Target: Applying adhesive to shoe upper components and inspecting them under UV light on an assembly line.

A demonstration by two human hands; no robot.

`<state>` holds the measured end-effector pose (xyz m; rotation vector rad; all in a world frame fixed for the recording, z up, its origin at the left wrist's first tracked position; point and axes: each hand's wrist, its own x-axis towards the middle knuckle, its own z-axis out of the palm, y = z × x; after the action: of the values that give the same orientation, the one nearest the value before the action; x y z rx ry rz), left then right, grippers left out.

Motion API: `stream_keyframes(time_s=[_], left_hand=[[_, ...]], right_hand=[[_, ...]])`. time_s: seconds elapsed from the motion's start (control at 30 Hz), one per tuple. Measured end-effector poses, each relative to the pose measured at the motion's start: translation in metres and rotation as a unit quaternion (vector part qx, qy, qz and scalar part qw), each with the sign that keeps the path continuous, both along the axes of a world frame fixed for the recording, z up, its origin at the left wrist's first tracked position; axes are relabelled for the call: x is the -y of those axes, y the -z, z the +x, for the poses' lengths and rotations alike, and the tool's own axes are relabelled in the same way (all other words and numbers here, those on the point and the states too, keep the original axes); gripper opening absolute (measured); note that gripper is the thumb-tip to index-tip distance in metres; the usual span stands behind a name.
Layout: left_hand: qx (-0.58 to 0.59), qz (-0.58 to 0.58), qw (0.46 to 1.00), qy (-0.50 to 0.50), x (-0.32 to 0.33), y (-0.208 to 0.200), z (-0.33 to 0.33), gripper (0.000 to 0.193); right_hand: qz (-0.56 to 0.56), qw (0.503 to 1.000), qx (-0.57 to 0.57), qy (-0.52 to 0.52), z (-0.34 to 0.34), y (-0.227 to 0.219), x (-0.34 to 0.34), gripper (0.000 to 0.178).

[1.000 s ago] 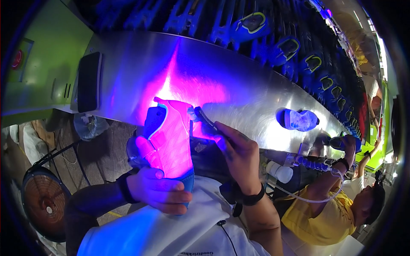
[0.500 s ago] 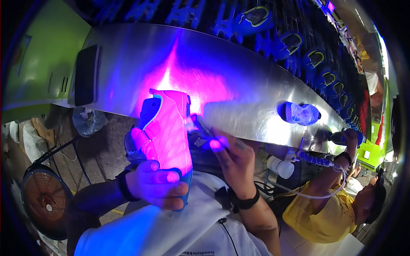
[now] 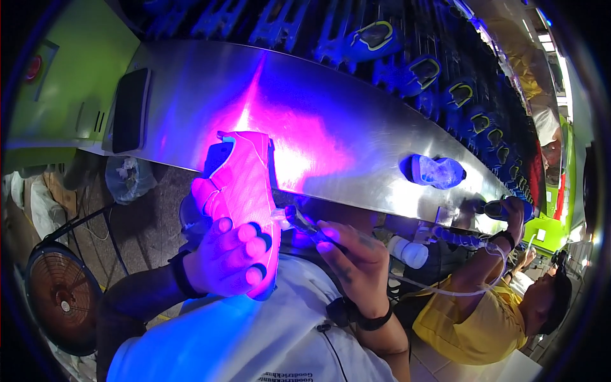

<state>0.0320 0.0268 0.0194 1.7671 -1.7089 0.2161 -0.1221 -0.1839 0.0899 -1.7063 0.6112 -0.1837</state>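
Glowing pink and violet under coloured light, a shoe point(image 3: 245, 184) stands on end above my lap, its opening toward the bench. My left hand point(image 3: 223, 261) is wrapped round its lower part, with the fingers across the front. To the right of it, my right hand point(image 3: 359, 258) pinches a small brush point(image 3: 300, 221) with a dark handle and pale tip. That tip touches, or nearly touches, the shoe's right edge.
A metal bench point(image 3: 356, 140) bears a flat black slab point(image 3: 132, 111) and a blue-and-white shoe point(image 3: 445, 172). Behind runs a dark conveyor point(image 3: 286, 22) with several shoes. A fan point(image 3: 63, 299) stands left; a co-worker in yellow point(image 3: 468, 318) holds a dark shoe at right.
The brush has moved down along the shoe's right edge, and my right hand has lowered with it. The shoe has shifted slightly left, and my left fingers have spread more over it.
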Motion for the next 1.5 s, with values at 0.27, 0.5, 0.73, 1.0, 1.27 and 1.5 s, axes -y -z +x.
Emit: stream_keyframes(time_s=[0.27, 0.5, 0.73, 1.0, 1.27, 1.5], left_hand=[[-0.085, 0.065, 0.994, -0.021, 0.019, -0.023, -0.006, 0.052], [-0.064, -0.062, 0.991, -0.103, 0.054, -0.066, 0.008, 0.075], [-0.144, -0.012, 0.987, -0.072, 0.071, -0.078, 0.028, 0.096], [-0.200, 0.020, 0.977, -0.075, 0.090, -0.113, 0.055, 0.090], [-0.252, 0.124, 0.954, -0.100, 0.088, -0.133, 0.089, 0.105], [-0.216, 0.178, 0.958, -0.056, 0.064, -0.087, 0.142, 0.115]], right_hand=[[-0.101, 0.995, 0.008, -0.004, -0.003, -0.035, 0.005, 0.033], [-0.156, 0.986, 0.063, -0.007, -0.002, -0.052, 0.007, 0.034], [-0.239, 0.962, 0.130, 0.024, 0.002, -0.046, 0.011, 0.038], [-0.311, 0.938, 0.152, 0.000, 0.029, -0.056, 0.034, 0.045], [-0.285, 0.935, 0.207, 0.030, 0.064, -0.020, 0.031, 0.038], [-0.203, 0.965, 0.140, 0.094, 0.079, 0.039, 0.000, 0.029]])
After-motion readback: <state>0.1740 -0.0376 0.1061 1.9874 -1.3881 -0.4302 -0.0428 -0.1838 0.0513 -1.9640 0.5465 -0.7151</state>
